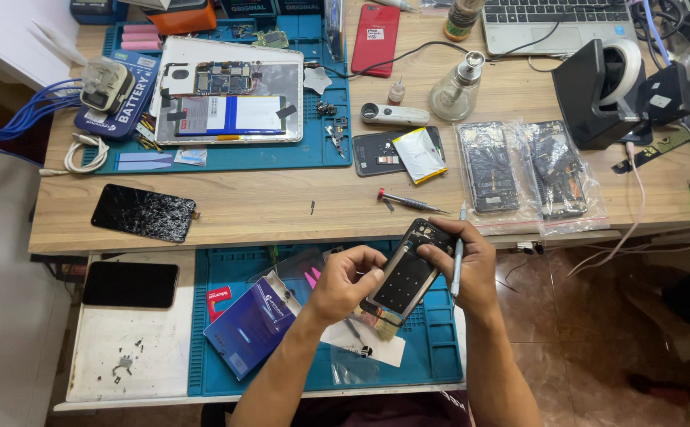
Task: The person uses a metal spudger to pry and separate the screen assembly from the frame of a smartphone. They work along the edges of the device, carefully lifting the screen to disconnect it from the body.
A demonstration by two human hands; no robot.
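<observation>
We are holding an opened black phone body (405, 273) tilted above the blue work mat (440, 348) on the pull-out shelf, just below the tabletop (282, 207) edge. Our left hand (346, 283) is closing its fingers around the body's lower side, and our right hand (463, 257) is gripping its upper end while also pinching a slim screwdriver (457, 265). A red-capped screwdriver (408, 202) and two bagged phone frames (523, 168) are lying on the tabletop just beyond, with a blue booklet (252, 324) resting on the mat.
</observation>
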